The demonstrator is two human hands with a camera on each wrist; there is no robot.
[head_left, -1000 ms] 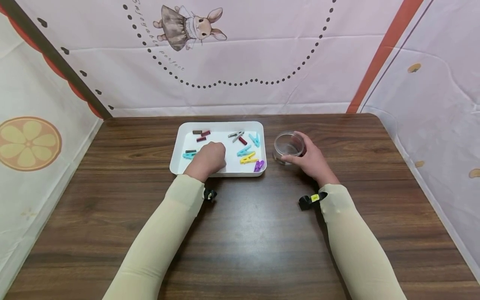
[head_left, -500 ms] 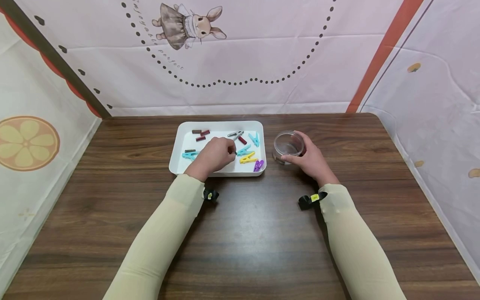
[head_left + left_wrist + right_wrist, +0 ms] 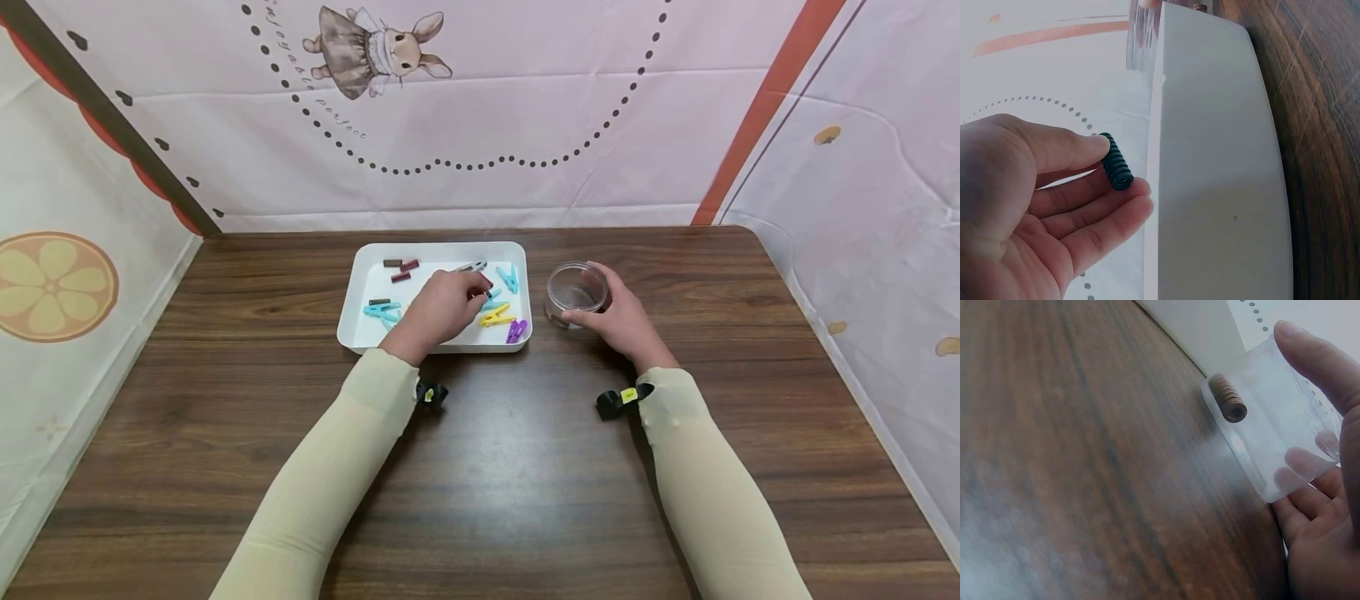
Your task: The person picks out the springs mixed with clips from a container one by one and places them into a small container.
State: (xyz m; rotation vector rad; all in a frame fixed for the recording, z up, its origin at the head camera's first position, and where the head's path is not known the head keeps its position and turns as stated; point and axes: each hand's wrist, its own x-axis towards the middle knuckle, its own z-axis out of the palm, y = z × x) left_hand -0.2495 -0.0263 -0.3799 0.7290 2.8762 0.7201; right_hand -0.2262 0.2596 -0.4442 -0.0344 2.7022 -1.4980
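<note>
Above the white tray, my left hand pinches a small dark green spring between thumb and fingers. My right hand grips a clear round plastic jar on the table, just right of the tray. A brown spring lies inside the jar at its bottom. In the tray, red springs and brown springs lie to the left. Blue clothespins, a yellow clothespin and a purple clothespin are to the right. Another red spring and a grey clip are partly hidden behind my left hand.
The wooden table stretches in front of the tray and to both sides. A printed cloth hangs behind the table's back edge and along both sides.
My left hand has lifted from the tray's middle and moved right toward the jar, with the spring now showing in its fingers. My right hand and the jar have stayed put.
</note>
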